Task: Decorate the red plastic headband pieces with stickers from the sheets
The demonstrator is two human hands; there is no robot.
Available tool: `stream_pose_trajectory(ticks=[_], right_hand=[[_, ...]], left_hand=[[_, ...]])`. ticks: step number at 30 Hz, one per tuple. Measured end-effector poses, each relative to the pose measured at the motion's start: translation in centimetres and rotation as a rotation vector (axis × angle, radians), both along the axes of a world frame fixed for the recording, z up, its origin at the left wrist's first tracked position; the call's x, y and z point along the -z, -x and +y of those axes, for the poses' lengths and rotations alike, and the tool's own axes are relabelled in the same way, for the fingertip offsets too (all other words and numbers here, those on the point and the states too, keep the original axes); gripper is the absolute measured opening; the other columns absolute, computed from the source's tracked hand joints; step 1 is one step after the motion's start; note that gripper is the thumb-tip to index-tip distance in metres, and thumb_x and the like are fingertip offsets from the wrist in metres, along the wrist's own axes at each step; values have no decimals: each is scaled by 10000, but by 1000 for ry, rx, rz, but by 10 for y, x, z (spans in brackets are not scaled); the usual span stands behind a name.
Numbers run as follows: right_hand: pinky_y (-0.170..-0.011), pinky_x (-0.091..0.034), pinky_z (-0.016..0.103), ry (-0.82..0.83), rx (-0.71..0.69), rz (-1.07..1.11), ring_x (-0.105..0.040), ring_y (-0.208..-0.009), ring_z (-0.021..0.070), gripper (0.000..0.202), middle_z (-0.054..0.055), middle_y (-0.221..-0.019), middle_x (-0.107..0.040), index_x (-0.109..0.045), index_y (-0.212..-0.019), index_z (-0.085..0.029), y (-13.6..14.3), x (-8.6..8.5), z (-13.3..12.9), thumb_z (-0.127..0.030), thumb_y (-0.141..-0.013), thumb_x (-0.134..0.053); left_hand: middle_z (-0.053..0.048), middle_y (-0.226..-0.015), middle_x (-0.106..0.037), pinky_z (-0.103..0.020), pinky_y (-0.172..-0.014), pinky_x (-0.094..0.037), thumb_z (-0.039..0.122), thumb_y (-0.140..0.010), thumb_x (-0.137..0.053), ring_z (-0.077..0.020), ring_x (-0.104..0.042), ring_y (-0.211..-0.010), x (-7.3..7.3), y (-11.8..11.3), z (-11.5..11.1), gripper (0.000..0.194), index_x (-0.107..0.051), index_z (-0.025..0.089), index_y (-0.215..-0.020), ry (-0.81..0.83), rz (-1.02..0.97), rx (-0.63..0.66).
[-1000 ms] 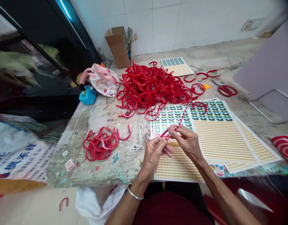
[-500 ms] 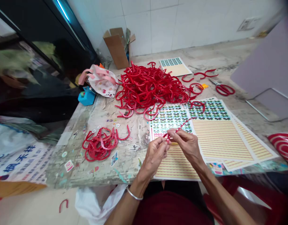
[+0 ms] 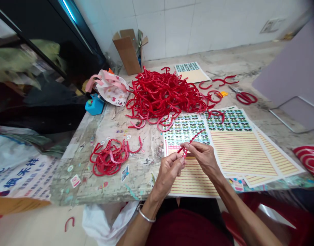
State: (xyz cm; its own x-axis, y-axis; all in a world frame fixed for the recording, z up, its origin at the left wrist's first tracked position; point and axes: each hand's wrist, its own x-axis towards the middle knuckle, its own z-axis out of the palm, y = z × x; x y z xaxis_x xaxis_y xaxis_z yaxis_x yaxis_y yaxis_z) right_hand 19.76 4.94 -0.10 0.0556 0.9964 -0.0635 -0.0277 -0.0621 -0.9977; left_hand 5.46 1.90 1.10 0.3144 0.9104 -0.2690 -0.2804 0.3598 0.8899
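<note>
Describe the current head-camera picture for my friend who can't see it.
A person's left hand and right hand hold thin red strips over printed sheets on a worn table. Beyond them lies a large heap of curved red bands; a smaller pile sits to the left, and scissors lie to the right.

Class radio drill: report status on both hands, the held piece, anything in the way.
Left hand pinching red piece. Right hand pinching thin red strip, far end jutting free. Printed sheet beneath; nothing visibly blocking hands.
</note>
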Motion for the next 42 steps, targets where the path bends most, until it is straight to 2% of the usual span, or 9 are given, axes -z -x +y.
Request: stream_pose_trajectory(ticks=[7,10,16,23,26,31,34,38,42], right_hand=[[-688,-568,312,-317,-30,-246,-637,-818,199,108,54,-828,-685,-716,-797,-210,5,-9,-11,-258,-795,-619],[-734,-559,336,-401,-44,-296,-640,-863,208,105,69,-888,-689,-716,-812,-215,8,-9,-14,-218,-794,-613],[-675,-580,307,-197,-40,-139,-646,-879,204,148,58,-930,-697,-722,-877,-220,6,-9,-9,-289,-780,-635],[-605,-604,311,85,-61,33,-658,-766,195,265,42,-799,-698,-729,-823,-172,2,-13,-3,-409,-716,-681],[-622,-595,303,-7,-62,-30,-650,-729,177,209,34,-751,-679,-726,-802,-182,1,-10,-5,-373,-736,-674],[-645,-585,299,-313,-97,-210,-628,-861,199,102,72,-892,-667,-721,-827,-219,2,-3,-13,-265,-772,-649],[-572,-587,251,-287,-131,-225,-599,-951,200,197,76,-993,-632,-696,-966,-235,0,-5,-13,-271,-783,-632],[-649,-607,279,-108,-176,-129,-610,-949,190,475,68,-1225,-533,-582,-1176,-262,-6,-5,-13,-306,-719,-702],[-642,-610,304,-43,-229,-96,-651,-734,143,547,56,-1065,-577,-523,-1224,-248,-8,-2,-14,-323,-715,-707]], left_hand=[[6,-646,-505,-216,-557,-357,367,-841,-519,-82,-443,-558,-12,5,5,249,-562,135,-764,-107,96,132],[-3,-677,-525,-233,-619,-388,362,-860,-489,-94,-471,-600,-15,5,7,268,-556,137,-730,-154,128,127],[26,-616,-457,-229,-601,-352,329,-877,-464,-91,-417,-578,-10,3,2,236,-578,137,-799,-180,144,101],[22,-592,-457,-229,-595,-346,311,-868,-486,-96,-406,-572,-8,6,-2,215,-597,136,-812,-195,121,132],[-6,-658,-523,-242,-667,-386,303,-850,-515,-116,-474,-643,-9,8,0,198,-621,136,-835,-198,119,133],[-37,-713,-555,-254,-711,-403,366,-864,-478,-143,-506,-711,-10,10,5,286,-613,133,-768,-180,163,125],[-12,-647,-504,-237,-663,-376,353,-862,-477,-126,-460,-650,-10,10,5,297,-564,145,-668,-205,213,115],[-8,-647,-491,-244,-681,-368,336,-872,-457,-128,-451,-657,-10,13,2,287,-568,151,-683,-263,237,136],[-25,-698,-535,-265,-736,-391,326,-880,-448,-140,-491,-702,-9,16,-1,264,-617,144,-790,-268,204,172]])
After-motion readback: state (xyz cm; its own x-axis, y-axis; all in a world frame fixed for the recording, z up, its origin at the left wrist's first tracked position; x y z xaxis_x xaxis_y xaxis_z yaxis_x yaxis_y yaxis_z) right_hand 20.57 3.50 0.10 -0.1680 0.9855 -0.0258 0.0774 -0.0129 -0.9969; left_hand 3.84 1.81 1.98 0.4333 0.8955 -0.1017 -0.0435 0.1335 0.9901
